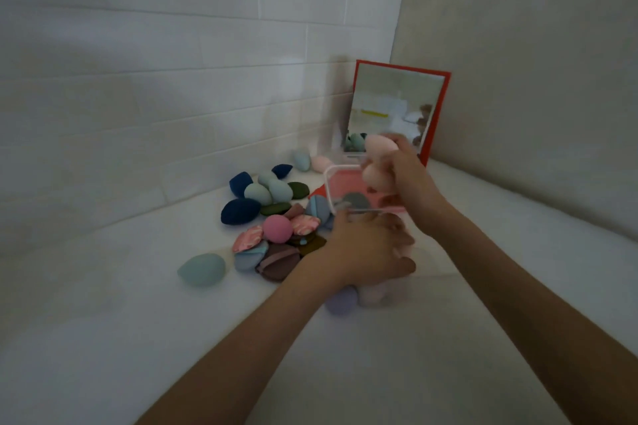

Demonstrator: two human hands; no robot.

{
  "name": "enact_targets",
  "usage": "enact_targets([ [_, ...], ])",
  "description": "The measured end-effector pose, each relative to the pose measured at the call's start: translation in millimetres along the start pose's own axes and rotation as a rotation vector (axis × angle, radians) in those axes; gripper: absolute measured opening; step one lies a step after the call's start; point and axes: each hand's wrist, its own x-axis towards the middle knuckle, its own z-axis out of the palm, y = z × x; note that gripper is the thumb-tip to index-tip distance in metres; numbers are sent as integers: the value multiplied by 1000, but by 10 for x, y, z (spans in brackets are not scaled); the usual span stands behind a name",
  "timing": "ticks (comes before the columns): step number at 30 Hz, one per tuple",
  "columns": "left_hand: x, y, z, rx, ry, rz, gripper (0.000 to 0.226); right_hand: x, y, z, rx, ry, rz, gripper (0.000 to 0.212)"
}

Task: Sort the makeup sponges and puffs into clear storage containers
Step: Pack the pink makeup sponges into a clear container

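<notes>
- The right hand (407,176) is raised over the clear container (348,190), its fingers curled around pale pink sponges (379,162); one sits at the fingertips, another lower in the palm.
- The left hand (366,248) lies lower and nearer the camera, fingers bent over pale pink pieces at the container's near edge; blur hides how firmly it grips them.
- The clear container stands tilted, with a white rim and a pinkish bottom, and a grey round puff (355,200) shows inside it.
- Just under the left wrist lie a lilac sponge (340,300) and a pale pink one (373,293) on the surface.
- Left of the hands is a loose heap: brown puffs (278,262), blue-grey puffs (247,257), pink patterned puffs (247,238) and a rose-pink sponge (276,228).
- Farther back are navy sponges (240,210), pale green sponges (269,190) and dark green puffs (276,208); a lone teal sponge (202,267) lies apart on the near left.
- A red-framed mirror (397,107) leans in the corner behind the container, reflecting some sponges.
- Everything rests on a white countertop (138,321), which meets a white tiled wall (155,62) on the left and a plain beige wall (535,62) on the right.
</notes>
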Motion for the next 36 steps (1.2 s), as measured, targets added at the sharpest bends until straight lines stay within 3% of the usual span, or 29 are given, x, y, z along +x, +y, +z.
enact_targets([
  [3,-7,19,8,-11,46,-8,60,-340,98,-415,48,-43,202,29],
  [5,-11,18,-8,-27,66,4,54,-513,121,-587,32,-110,267,30],
  [10,-28,12,-48,-45,60,12,36,-726,41,-731,-107,-307,311,31],
  [13,-41,63,-67,-67,67,-26,42,-784,12,-740,-184,-359,303,39],
  [16,-57,100,-78,-109,95,-38,50,-785,37,-718,-159,-306,304,33],
  [20,-44,92,-44,-122,128,-24,39,-746,61,-704,-192,-225,382,24],
  [27,-40,115,-51,-102,92,-1,24,-648,91,-601,-503,-182,405,31],
  [30,-42,114,-60,-77,81,17,24,-634,80,-604,-594,-45,348,25],
  [33,-32,92,-29,-73,93,1,28,-627,11,-667,-467,134,153,12],
  [36,-22,75,9,-96,122,-23,31,-679,-65,-729,-318,39,170,9],
])
